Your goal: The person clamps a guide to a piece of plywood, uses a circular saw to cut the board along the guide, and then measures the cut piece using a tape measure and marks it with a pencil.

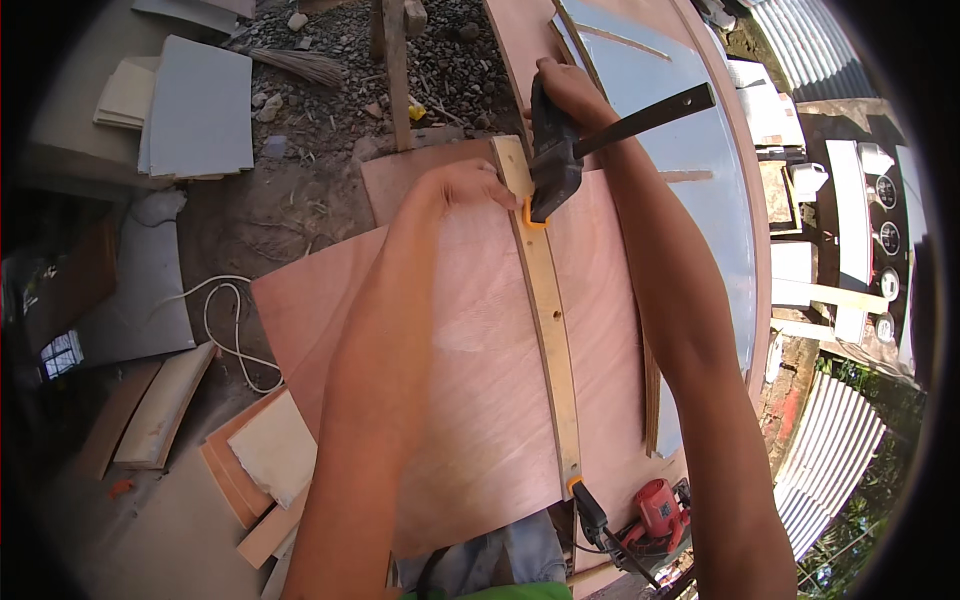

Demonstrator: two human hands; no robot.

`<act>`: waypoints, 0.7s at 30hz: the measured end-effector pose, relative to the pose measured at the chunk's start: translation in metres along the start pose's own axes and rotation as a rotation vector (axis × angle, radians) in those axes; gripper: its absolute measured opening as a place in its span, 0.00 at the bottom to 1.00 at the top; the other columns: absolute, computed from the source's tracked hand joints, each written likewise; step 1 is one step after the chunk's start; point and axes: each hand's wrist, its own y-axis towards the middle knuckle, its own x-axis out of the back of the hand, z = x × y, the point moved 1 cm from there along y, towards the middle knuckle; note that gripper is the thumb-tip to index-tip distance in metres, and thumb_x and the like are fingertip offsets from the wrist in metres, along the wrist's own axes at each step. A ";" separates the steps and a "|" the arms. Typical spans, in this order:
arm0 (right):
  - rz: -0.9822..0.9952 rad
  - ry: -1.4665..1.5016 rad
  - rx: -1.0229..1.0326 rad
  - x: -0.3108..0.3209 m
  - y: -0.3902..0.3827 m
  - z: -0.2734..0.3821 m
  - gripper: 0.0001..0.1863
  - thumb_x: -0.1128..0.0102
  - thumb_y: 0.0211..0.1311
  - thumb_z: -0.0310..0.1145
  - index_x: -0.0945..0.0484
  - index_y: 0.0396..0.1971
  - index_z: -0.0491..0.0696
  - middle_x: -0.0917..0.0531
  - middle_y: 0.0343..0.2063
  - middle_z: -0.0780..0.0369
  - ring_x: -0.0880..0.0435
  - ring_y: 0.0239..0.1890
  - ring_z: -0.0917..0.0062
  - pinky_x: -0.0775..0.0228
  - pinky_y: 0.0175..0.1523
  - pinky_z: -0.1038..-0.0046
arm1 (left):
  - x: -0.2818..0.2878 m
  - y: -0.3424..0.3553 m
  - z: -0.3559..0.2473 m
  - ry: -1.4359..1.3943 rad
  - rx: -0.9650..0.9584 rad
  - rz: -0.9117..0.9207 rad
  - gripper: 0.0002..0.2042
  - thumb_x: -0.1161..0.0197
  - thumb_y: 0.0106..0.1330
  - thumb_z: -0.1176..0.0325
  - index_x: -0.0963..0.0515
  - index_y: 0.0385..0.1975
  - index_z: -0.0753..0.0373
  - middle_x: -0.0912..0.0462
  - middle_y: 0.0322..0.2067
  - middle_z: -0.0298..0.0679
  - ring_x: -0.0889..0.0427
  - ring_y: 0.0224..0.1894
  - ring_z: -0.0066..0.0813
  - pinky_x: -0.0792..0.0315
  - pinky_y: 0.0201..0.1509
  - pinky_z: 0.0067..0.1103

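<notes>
My right hand (pixel 570 95) grips the upper part of a black bar clamp (pixel 560 160), whose orange-padded jaw sits on a narrow wooden strip (pixel 556 320). My left hand (pixel 466 188) holds the strip's left edge near its far end, fingers curled against it beside the jaw. The strip lies lengthwise over a pinkish plywood sheet (pixel 470 390). A second clamp (pixel 592 515) with an orange pad is on the strip's near end. A pale blue panel (pixel 690 260) lies to the right, beneath my right forearm.
A red power tool (pixel 660 512) lies at lower right. A white cord (pixel 238 325) loops on the ground at left. Board offcuts (pixel 200 100), gravel (pixel 290 70) and a wooden post (pixel 393 75) are behind. Corrugated sheets (pixel 830 445) and more panels (pixel 852 240) are at right.
</notes>
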 end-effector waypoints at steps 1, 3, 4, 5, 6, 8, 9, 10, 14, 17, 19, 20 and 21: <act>-0.011 -0.024 -0.016 -0.001 0.000 -0.002 0.25 0.53 0.70 0.49 0.25 0.33 0.38 0.19 0.26 0.56 0.15 0.24 0.69 0.21 0.29 0.66 | -0.002 -0.003 -0.003 -0.004 0.006 -0.029 0.30 0.24 0.44 0.58 0.19 0.48 0.70 0.24 0.55 0.49 0.28 0.59 0.39 0.39 0.64 0.25; -0.128 -0.360 0.104 0.022 0.018 -0.016 0.28 0.52 0.69 0.50 0.24 0.34 0.35 0.17 0.30 0.51 0.14 0.25 0.67 0.20 0.31 0.63 | -0.011 -0.005 -0.026 -0.007 -0.020 -0.004 0.29 0.24 0.46 0.58 0.19 0.47 0.70 0.23 0.53 0.49 0.28 0.59 0.39 0.38 0.64 0.25; -0.094 -0.249 0.041 0.019 0.020 -0.022 0.29 0.51 0.69 0.52 0.24 0.38 0.34 0.17 0.33 0.50 0.14 0.27 0.66 0.20 0.33 0.62 | -0.011 -0.009 -0.024 -0.013 -0.021 -0.012 0.28 0.25 0.48 0.58 0.19 0.47 0.70 0.22 0.52 0.49 0.27 0.58 0.38 0.38 0.64 0.25; -0.042 -0.125 -0.025 0.005 0.020 -0.018 0.30 0.50 0.68 0.53 0.24 0.42 0.34 0.16 0.35 0.49 0.13 0.30 0.65 0.20 0.34 0.61 | -0.003 -0.009 -0.014 0.020 -0.049 -0.043 0.27 0.25 0.49 0.58 0.18 0.46 0.69 0.21 0.51 0.48 0.27 0.58 0.38 0.38 0.64 0.26; -0.090 -0.467 0.017 0.002 0.028 -0.002 0.35 0.52 0.63 0.59 0.16 0.27 0.37 0.16 0.28 0.49 0.16 0.36 0.62 0.27 0.43 0.62 | 0.003 -0.004 -0.004 0.046 -0.080 -0.063 0.25 0.26 0.50 0.58 0.18 0.46 0.68 0.20 0.51 0.47 0.27 0.57 0.37 0.38 0.64 0.26; -0.140 -0.530 0.118 0.004 0.036 -0.001 0.35 0.51 0.62 0.59 0.17 0.27 0.36 0.16 0.27 0.50 0.17 0.31 0.63 0.27 0.38 0.62 | 0.003 -0.004 -0.003 -0.009 -0.121 -0.042 0.25 0.26 0.52 0.56 0.18 0.47 0.67 0.21 0.51 0.47 0.28 0.58 0.37 0.38 0.64 0.28; -0.104 -0.461 0.067 0.001 0.036 0.005 0.31 0.49 0.63 0.55 0.17 0.27 0.36 0.16 0.27 0.51 0.17 0.32 0.64 0.27 0.39 0.63 | 0.011 0.000 -0.001 -0.009 -0.097 0.001 0.26 0.27 0.53 0.55 0.18 0.48 0.67 0.22 0.53 0.48 0.28 0.59 0.38 0.38 0.64 0.29; -0.105 -0.442 0.067 0.010 0.035 0.008 0.31 0.49 0.63 0.54 0.17 0.27 0.36 0.16 0.27 0.51 0.17 0.32 0.65 0.27 0.39 0.63 | 0.008 0.008 -0.001 -0.011 -0.091 0.061 0.27 0.27 0.53 0.53 0.18 0.48 0.66 0.23 0.54 0.48 0.29 0.60 0.39 0.38 0.64 0.30; -0.081 -0.413 0.107 0.013 0.035 -0.001 0.29 0.48 0.63 0.52 0.17 0.28 0.36 0.16 0.28 0.51 0.17 0.33 0.65 0.27 0.40 0.63 | 0.007 0.015 0.006 0.012 -0.131 0.103 0.24 0.28 0.55 0.57 0.18 0.48 0.66 0.21 0.51 0.45 0.27 0.57 0.35 0.36 0.62 0.28; -0.074 -0.416 0.129 0.011 0.034 -0.002 0.28 0.48 0.64 0.51 0.17 0.29 0.37 0.16 0.28 0.51 0.17 0.34 0.65 0.27 0.40 0.64 | 0.005 0.019 0.010 0.017 -0.169 0.125 0.22 0.29 0.55 0.61 0.18 0.48 0.66 0.20 0.49 0.43 0.25 0.55 0.33 0.34 0.60 0.27; -0.068 -0.421 0.141 0.006 0.036 0.000 0.27 0.48 0.64 0.50 0.17 0.29 0.37 0.16 0.29 0.51 0.17 0.34 0.65 0.26 0.41 0.64 | 0.009 0.023 0.011 0.021 -0.201 0.126 0.21 0.30 0.56 0.63 0.18 0.47 0.66 0.19 0.47 0.42 0.24 0.53 0.31 0.33 0.59 0.26; -0.058 -0.407 0.146 0.001 0.034 -0.004 0.26 0.47 0.64 0.49 0.17 0.29 0.37 0.16 0.29 0.51 0.17 0.34 0.65 0.26 0.41 0.64 | 0.012 0.024 0.014 0.025 -0.211 0.126 0.20 0.30 0.56 0.64 0.18 0.47 0.66 0.18 0.47 0.41 0.24 0.52 0.30 0.32 0.59 0.26; -0.049 -0.393 0.146 -0.004 0.035 -0.005 0.26 0.47 0.64 0.49 0.17 0.29 0.37 0.16 0.29 0.51 0.17 0.34 0.65 0.26 0.41 0.64 | 0.014 0.023 0.019 0.031 -0.218 0.123 0.19 0.30 0.56 0.65 0.18 0.47 0.66 0.18 0.46 0.40 0.23 0.52 0.29 0.32 0.58 0.26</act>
